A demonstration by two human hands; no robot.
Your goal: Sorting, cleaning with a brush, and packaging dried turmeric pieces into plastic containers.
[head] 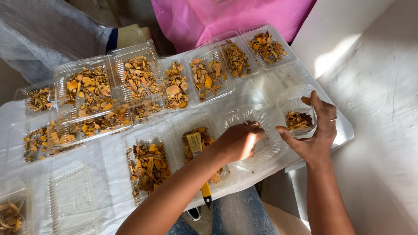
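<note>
We see a white sheet (109, 174) bearing rows of clear trays (87, 91) filled with orange dried slices (139, 78). Our left hand (239, 140), fingers pinched, reaches into an empty round tray (270, 150). Our right hand (317, 130) grasps a small cup (292, 101) holding slices. A brush (196, 148) lies beneath the left forearm.

Dried orange-yellow root slices (89, 85) fill clear ribbed plastic trays (130, 54). At twelve o'clock hangs a bright pink plastic sheet (226, 15). A pale-bristled brush with a yellow, black-tipped handle (194, 142) lies at six o'clock over blue denim (237, 217), probably jeans. White cloth (379, 130) covers three o'clock.
</note>
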